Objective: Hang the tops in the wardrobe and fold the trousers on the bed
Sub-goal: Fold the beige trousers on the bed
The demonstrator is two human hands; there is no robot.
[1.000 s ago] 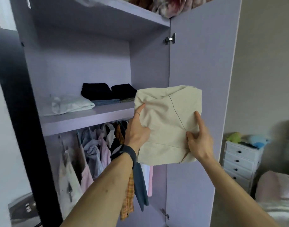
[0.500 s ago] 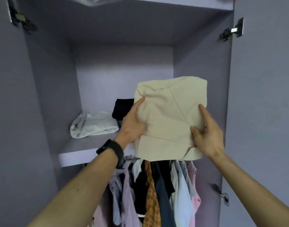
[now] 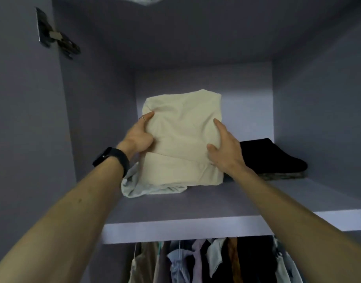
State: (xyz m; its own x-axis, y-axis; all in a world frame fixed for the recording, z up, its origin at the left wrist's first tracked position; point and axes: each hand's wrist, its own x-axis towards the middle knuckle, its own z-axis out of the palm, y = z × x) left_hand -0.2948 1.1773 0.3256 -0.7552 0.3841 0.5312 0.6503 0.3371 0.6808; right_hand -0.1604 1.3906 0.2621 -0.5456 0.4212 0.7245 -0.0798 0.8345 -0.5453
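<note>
Gripping the folded cream cotton trousers (image 3: 183, 139) from both sides, the fingers show only in part. One ringed finger of the left hand (image 3: 138, 137) lies along the bundle's upper left edge, the others hidden under the cloth. The right hand (image 3: 226, 152) spreads forefinger and thumb over the right edge, its other fingers out of sight. The trousers' lower edge lies on a crumpled pale grey garment (image 3: 132, 184), left of centre on the lilac wardrobe shelf (image 3: 196, 205). A folded black stack (image 3: 271, 158) sits just beside them, toward the shelf's right back corner. A black wristband (image 3: 112, 160) circles the left wrist. Hanging tops (image 3: 196, 262) crowd beneath the shelf's front edge.
</note>
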